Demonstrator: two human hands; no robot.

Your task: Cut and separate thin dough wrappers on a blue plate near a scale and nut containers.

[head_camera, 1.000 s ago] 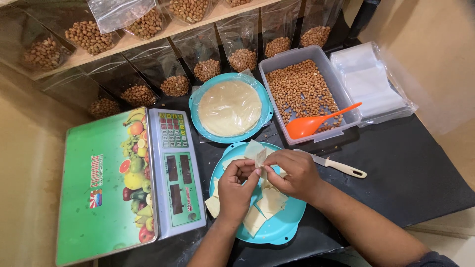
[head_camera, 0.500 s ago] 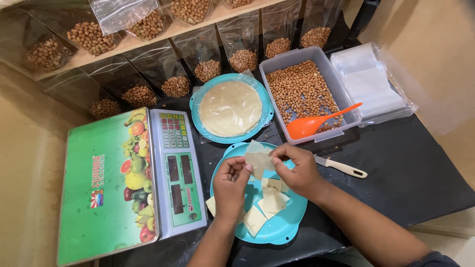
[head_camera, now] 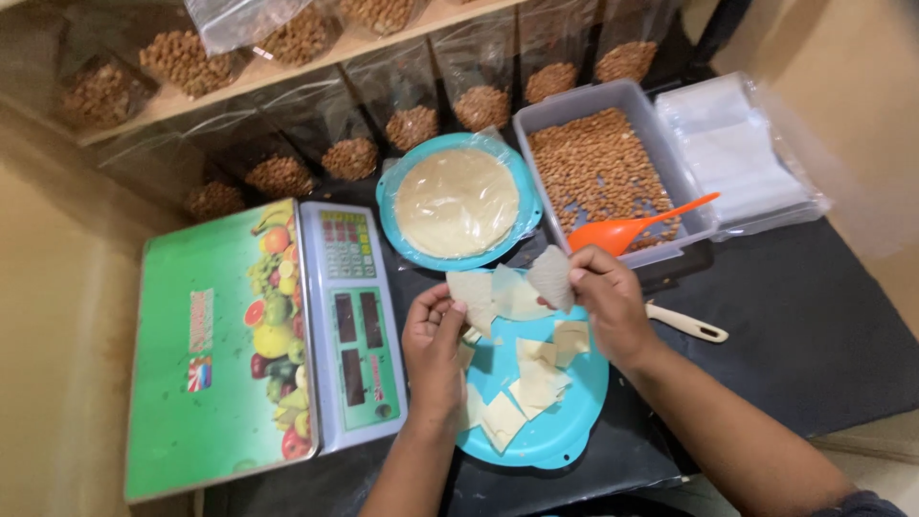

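Observation:
My left hand [head_camera: 436,340] pinches a pale flat wafer piece [head_camera: 475,292] above the near blue plate [head_camera: 555,436]. My right hand [head_camera: 608,297] holds another pale piece [head_camera: 553,276] lifted just beside it, over the plate's far edge. Several cut pale pieces [head_camera: 536,378] lie on this plate. Behind it a second blue plate [head_camera: 392,206] carries a round stack of pale sheets [head_camera: 457,201] under clear film.
A green scale [head_camera: 225,349] with a keypad panel stands at left. A grey tub of nuts [head_camera: 598,172] holds an orange scoop [head_camera: 627,230]. A white-handled knife [head_camera: 689,325] lies right of the plate. Clear bags [head_camera: 742,158] sit far right; filled nut bags [head_camera: 412,124] line the back.
Both hands have risen from the plate and moved apart, each now lifting a separate pale piece; earlier they worked together on one sheet low over the plate.

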